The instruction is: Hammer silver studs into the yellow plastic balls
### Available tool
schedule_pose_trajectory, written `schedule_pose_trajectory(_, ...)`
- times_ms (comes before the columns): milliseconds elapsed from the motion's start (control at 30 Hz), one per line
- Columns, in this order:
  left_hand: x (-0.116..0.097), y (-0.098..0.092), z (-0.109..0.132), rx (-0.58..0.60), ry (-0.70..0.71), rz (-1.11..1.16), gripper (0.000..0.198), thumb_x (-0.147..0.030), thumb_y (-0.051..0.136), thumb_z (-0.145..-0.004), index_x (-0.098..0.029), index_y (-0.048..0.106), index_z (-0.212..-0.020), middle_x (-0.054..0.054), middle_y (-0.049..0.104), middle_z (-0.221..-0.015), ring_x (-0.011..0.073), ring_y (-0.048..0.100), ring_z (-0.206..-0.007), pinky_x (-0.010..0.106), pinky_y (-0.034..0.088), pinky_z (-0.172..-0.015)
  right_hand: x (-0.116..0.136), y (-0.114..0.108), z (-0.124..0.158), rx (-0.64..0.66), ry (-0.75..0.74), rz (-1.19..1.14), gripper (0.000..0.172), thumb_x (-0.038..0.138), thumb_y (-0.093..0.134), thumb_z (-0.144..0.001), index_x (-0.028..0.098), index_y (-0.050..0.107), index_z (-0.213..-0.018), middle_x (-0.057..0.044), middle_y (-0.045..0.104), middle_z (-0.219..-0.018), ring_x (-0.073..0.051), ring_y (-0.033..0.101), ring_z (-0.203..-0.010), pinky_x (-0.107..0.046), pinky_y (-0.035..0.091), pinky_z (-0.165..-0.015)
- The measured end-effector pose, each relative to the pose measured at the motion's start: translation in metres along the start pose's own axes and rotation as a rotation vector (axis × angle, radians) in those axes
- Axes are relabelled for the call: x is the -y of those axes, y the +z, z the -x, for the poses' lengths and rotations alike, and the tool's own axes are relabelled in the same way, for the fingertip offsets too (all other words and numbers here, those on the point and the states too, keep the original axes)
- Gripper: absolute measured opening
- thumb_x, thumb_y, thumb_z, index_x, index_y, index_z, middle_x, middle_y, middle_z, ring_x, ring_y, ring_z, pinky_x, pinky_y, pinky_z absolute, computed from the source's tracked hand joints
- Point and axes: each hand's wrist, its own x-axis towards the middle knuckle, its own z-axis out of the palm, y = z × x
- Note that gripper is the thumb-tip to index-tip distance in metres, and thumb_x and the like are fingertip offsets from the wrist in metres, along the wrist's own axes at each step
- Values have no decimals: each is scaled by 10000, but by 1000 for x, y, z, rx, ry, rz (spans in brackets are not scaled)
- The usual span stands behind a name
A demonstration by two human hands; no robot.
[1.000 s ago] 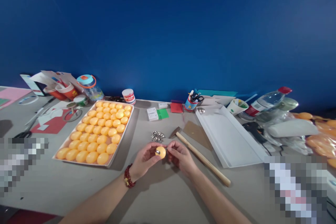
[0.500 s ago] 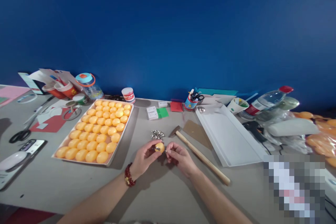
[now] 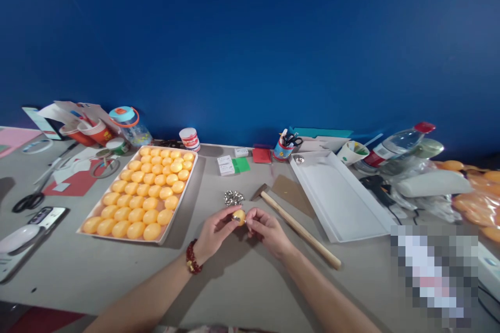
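Note:
My left hand [image 3: 214, 231] holds an orange table tennis ball [image 3: 240, 216] between thumb and fingers, in front of my body. A bit of shiny metal shows on the ball's near side, beside my thumb. My right hand [image 3: 267, 230] is closed in a pinch right at the ball's right side. A tiny bright piece shows at its fingertips, too small to name. Just beyond the ball lies a heap of small shiny metal pieces [image 3: 233, 198]. A hammer [image 3: 300, 230] with a wooden handle lies to the right of my right hand.
A shallow box [image 3: 169, 230] of orange balls stands left, a white tray [image 3: 344, 203] right. Small white boxes [image 3: 225, 165] and a pen cup [image 3: 283, 151] sit farther back. Scissors [image 3: 28, 203] lie far left; bottles [image 3: 402, 146] and bagged balls [image 3: 472, 205] crowd the right.
The ball has turned slightly in my left hand, and the metal on it shows at a different angle. My right fingertips have come closer against the ball. The view has shifted a little.

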Motion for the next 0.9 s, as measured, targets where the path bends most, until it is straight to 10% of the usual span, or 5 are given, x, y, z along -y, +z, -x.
schedule_pose_trajectory(900, -3, 1, -2, -5, -9, -7, 393, -371, 614, -853, -188, 626, -1201, 94, 692, -1179, 243, 662, -1023, 363, 536, -901, 3, 2, 1, -11, 6, 35, 331, 437, 789, -713, 172, 594, -755, 31, 573, -657, -90, 541, -566, -228, 443, -604)
